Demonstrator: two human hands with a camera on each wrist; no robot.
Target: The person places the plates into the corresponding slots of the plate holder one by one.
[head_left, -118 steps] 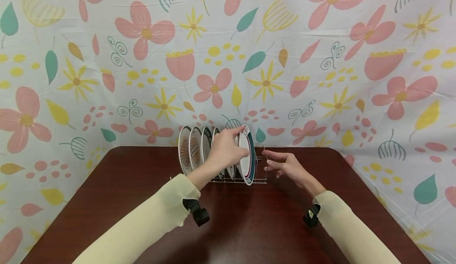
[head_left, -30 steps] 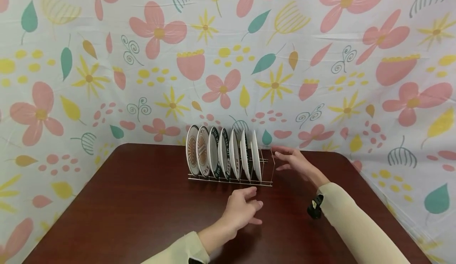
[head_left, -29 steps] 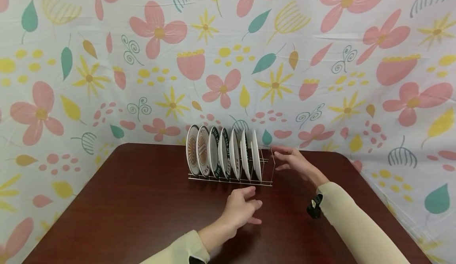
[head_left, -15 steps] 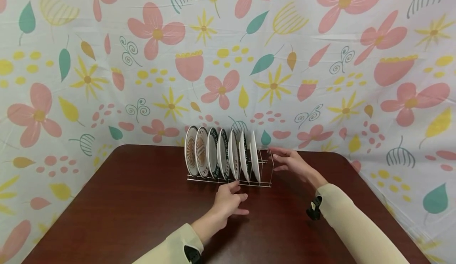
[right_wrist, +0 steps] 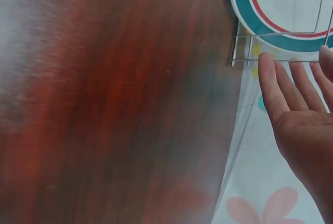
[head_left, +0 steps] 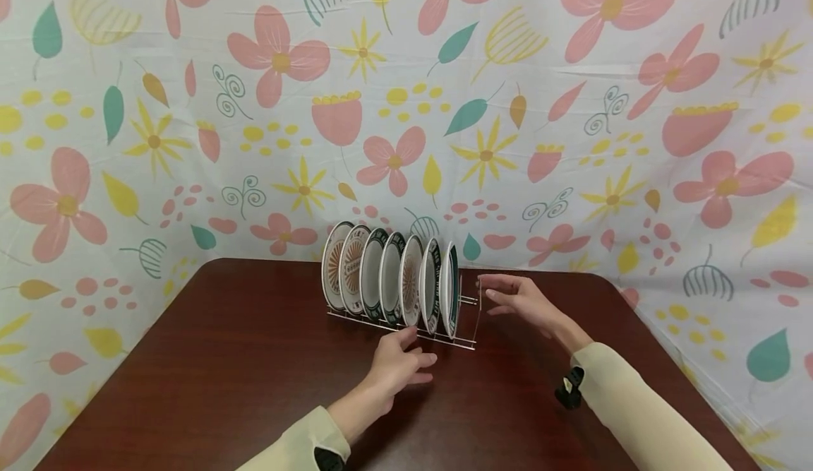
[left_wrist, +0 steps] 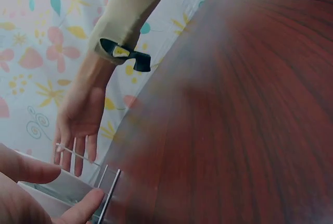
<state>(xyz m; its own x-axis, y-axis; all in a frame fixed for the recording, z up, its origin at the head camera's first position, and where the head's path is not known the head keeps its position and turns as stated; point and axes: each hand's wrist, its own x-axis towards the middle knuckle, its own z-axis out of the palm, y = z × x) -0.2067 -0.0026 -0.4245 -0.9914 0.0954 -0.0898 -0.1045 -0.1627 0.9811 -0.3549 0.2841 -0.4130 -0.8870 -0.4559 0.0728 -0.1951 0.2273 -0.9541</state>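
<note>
A metal wire plate rack (head_left: 466,346) stands on the table, angled with its right end nearer me. Several plates stand on edge in it, from an orange-patterned plate (head_left: 333,270) at the left to a teal-rimmed plate (right_wrist: 245,5) at the right end. My left hand (head_left: 395,364) is at the rack's front wire, its fingers extended and the index fingertip right at the wire under the plates. My right hand (head_left: 524,305) is at the rack's right end. Its fingers are straight, with fingertips at the end wire (right_wrist: 291,60) in the right wrist view.
The dark red-brown wooden table (head_left: 190,386) extends around the rack. A floral-patterned cloth (head_left: 406,68) hangs behind it and along the sides. Both wrists wear black straps (head_left: 569,388).
My left hand has let go of the teal-rimmed plate, come down and moved left to the rack's front. The rack has turned, its right end swinging toward me, and the right hand followed slightly.
</note>
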